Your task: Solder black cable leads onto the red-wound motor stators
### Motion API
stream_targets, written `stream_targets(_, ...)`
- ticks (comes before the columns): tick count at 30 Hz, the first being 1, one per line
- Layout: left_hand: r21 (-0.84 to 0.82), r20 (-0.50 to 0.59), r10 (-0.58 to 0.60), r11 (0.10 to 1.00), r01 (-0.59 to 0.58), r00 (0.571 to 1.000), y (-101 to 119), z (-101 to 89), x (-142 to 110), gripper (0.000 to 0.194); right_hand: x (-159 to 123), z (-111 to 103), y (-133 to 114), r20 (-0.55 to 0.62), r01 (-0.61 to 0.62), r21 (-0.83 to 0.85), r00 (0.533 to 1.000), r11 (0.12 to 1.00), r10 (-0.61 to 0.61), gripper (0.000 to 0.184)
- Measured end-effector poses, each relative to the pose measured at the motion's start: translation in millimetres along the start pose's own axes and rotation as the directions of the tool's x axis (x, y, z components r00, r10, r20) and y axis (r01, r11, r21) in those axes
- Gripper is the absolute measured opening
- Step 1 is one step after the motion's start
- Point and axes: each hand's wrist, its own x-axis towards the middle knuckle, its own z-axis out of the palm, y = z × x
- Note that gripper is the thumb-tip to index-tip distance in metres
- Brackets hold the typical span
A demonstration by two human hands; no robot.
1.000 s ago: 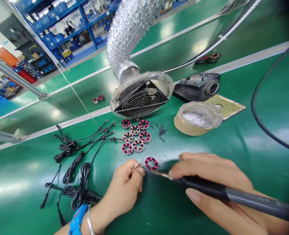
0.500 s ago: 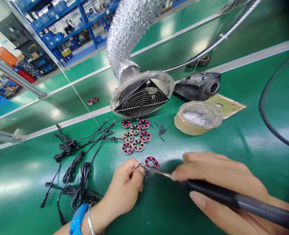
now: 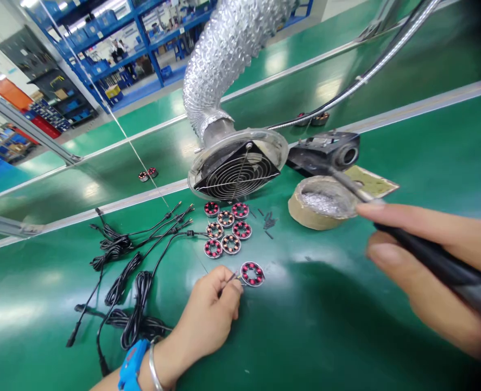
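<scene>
My left hand [image 3: 216,304] pinches the thin wires [image 3: 233,277] of a motor stator [image 3: 252,273] with red coils, which sits just beyond the fingertips on the green bench. In my right hand [image 3: 431,271] is a black-handled soldering iron [image 3: 423,250], gripped like a pen. Its metal tip overlaps the view of a round tan tub [image 3: 311,217] lined with crumpled silvery material; whether it touches cannot be told. Several more stators [image 3: 231,244], some red and some copper-coloured, stand grouped beyond my left hand.
Coiled black cables [image 3: 137,309] lie to the left. A round fume extractor [image 3: 240,174] on a silver duct [image 3: 211,70] stands behind the stators. Small black tube pieces [image 3: 269,222] lie near the tub. A black soldering-iron holder [image 3: 330,152] stands behind it.
My right hand has moved right and up with the soldering iron, taking the tip from the stator to the tub. My left hand stays on the wires.
</scene>
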Motion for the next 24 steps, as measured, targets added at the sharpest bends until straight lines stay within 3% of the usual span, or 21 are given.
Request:
stream_targets(3,-0.061,0.012,-0.032,0.998,0.032,0.999,0,-2.1,0,0.030,0,6,8,0.066,0.035,-0.067,0.997,0.997,-0.030,0.028)
stream_targets(5,-0.131,0.047,-0.082,0.988,0.088,0.996,1,-4.5,1,0.027,5,11,1,0.113,0.116,0.017,0.987,0.993,-0.117,0.017)
stream_targets(8,-0.216,0.052,-0.111,0.969,0.119,0.993,3,-7.8,2,0.028,16,23,-24,0.107,0.240,0.164,0.960,0.957,-0.260,0.009)
stream_targets(11,-0.185,0.012,-0.101,0.977,0.101,0.995,5,-10.0,3,0.030,24,43,-53,0.192,0.320,0.342,0.897,0.884,-0.398,0.016)
stream_targets(14,-0.087,-0.036,-0.087,0.993,0.084,0.996,5,-12.3,5,0.029,29,66,-69,0.324,0.285,0.406,0.843,0.868,-0.429,0.026)
stream_targets(19,0.003,-0.070,-0.002,1.000,0.002,0.998,5,-14.4,6,0.024,26,85,-68,0.271,0.176,0.514,0.895,0.839,-0.354,0.031)
stream_targets(24,0.115,-0.038,0.033,0.993,-0.028,0.999,8,-15.4,2,0.029,22,79,-63,0.296,0.138,0.596,0.878,0.791,-0.376,0.027)
